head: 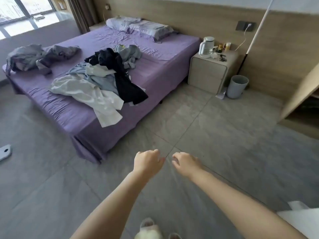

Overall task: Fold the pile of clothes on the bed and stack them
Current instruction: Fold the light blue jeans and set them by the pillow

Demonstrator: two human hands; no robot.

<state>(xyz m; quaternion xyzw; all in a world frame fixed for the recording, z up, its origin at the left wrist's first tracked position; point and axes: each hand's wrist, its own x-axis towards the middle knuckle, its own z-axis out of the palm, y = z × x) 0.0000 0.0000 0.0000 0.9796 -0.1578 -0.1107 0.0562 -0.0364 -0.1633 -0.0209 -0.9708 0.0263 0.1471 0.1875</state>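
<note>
I stood on the grey tiled floor [215,135], a few steps from the corner of a bed [82,121] covered in a purple sheet. Both my arms reached out in front of me. My left hand [148,163] and right hand [185,163] hung close together in the air, fingers loosely curled, holding nothing and touching nothing.

The pile of clothes [101,80] lay unfolded in the middle of the bed: a white shirt [86,94] nearest me, trailing over the edge, pale blue pieces beneath, and a black garment [124,81] draped across the top. A separate crumpled grey heap [34,57] sat near the far side. Pillows [138,27] rested at the headboard, and a bedside cabinet [210,71] stood beside the bed.

No folding seemed to have begun; I judged this the approach. Next I would need to step closer and lift one garment free of the tangle.
</note>
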